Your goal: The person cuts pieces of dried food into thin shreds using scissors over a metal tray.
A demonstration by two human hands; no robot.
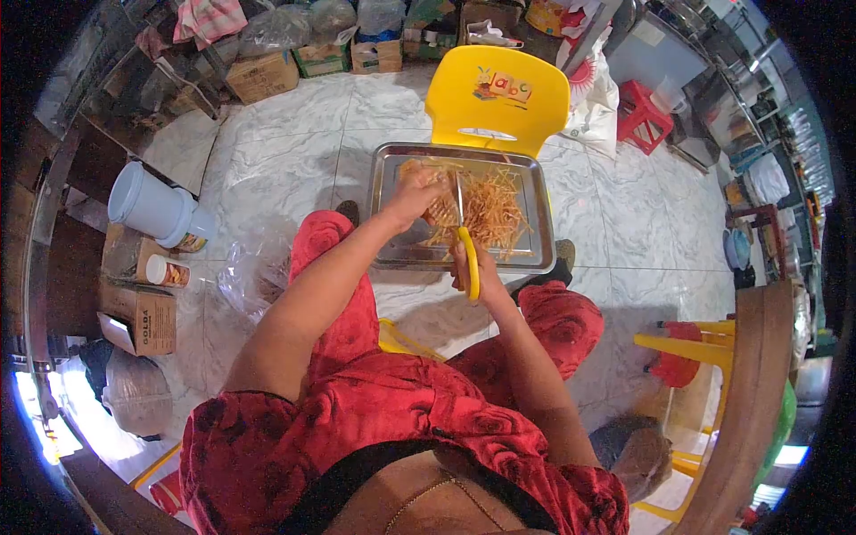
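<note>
My right hand (pixel 476 270) is closed around the yellow handles of a pair of scissors (pixel 470 259), whose blades point away from me over the tray. My left hand (pixel 417 194) grips a bundle of thin, brown, dried-looking strips (pixel 442 212) just left of the blades. Whether the blades touch the bundle is hard to tell. A loose heap of similar golden-brown strips (pixel 497 209) lies to the right of the scissors. All of this is over a rectangular metal tray (pixel 382 178), which rests on a yellow chair (pixel 499 85) in front of me.
Blue-grey buckets (pixel 140 201), a small white tub (pixel 167 271) and a cardboard box (pixel 152 321) stand at the left. Clear plastic bags (pixel 254 276) lie near my left leg. At the right are a red stool (pixel 642 116) and a yellow chair frame (pixel 687 348). Boxes (pixel 263 78) line the back.
</note>
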